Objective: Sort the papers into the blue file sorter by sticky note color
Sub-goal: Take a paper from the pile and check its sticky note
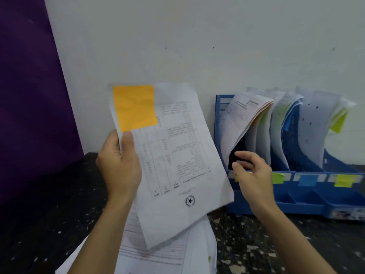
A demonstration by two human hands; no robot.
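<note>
My left hand (118, 165) holds up a printed paper (177, 165) by its left edge, upside down, with an orange sticky note (135, 107) at its top left corner. The blue file sorter (308, 204) stands at the right against the wall, its slots holding curled papers (243, 123). Colour tags mark its front rail: green (277, 177), blue (306, 181) and yellow-green (343, 180). My right hand (254, 175) hovers with fingers apart in front of the leftmost slot, holding nothing and partly covering an orange-yellow tag there.
A stack of more papers (167, 252) lies on the dark speckled countertop (266, 244) below the raised sheet. A white wall (197, 46) rises behind, with a purple panel (29, 95) at the left.
</note>
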